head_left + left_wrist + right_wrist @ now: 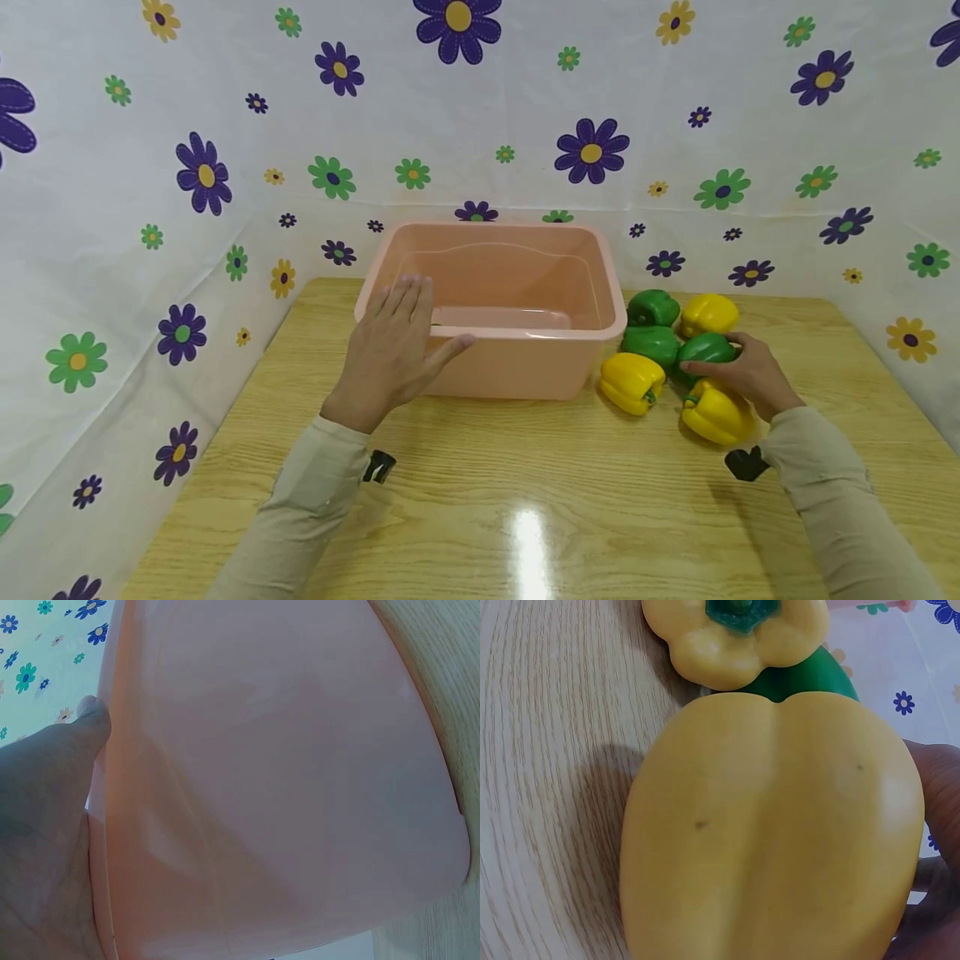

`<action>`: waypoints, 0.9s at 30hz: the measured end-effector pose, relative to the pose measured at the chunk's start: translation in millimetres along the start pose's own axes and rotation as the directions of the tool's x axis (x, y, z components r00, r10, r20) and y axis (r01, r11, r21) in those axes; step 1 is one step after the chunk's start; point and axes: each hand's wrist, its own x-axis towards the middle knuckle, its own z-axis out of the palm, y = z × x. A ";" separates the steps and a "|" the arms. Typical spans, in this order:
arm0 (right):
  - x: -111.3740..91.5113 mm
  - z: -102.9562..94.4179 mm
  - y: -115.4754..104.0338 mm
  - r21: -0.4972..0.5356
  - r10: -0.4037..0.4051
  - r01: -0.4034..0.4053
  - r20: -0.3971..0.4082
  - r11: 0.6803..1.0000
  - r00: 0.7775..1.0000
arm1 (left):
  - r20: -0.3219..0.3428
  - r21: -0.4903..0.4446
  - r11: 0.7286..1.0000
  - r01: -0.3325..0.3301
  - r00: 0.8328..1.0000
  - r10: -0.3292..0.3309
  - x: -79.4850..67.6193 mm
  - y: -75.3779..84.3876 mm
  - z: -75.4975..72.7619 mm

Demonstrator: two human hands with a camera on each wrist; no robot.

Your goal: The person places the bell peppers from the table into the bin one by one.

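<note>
My left hand (390, 346) lies over the near left rim of a pink plastic tub (510, 367), its fingers straight and pointing inward. In the left wrist view the thumb (94, 724) is right at the rim. At the right, my right hand (750, 371) grips a green bell pepper (703, 350), thumb on the near side and fingers curved over the far side. Close below that hand lies a yellow bell pepper (716, 414), which fills much of the right wrist view and hides most of the fingers there.
Beside the tub lie two more green bell peppers, one farther back (656, 307) and one nearer (649, 346). Another yellow pepper (632, 383) lies at the tub's right front corner, and one more (709, 315) at the back. A flowered cloth (495, 108) hangs behind the wooden table (450, 500).
</note>
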 end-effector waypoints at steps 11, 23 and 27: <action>-0.5 -1.4 -0.4 0.008 0.015 -0.015 -0.008 1.000 1.000 | -0.001 0.004 1.000 0.000 1.000 0.000 0.7 0.0 0.2; -0.9 -2.8 3.3 0.028 0.016 -0.016 -0.014 0.999 1.000 | -0.014 0.008 1.000 -0.010 1.000 0.011 1.0 0.0 1.3; -0.9 -4.0 2.9 0.024 -0.005 0.006 -0.027 1.000 1.000 | -0.019 0.008 1.000 -0.010 1.000 0.010 1.0 -0.8 1.5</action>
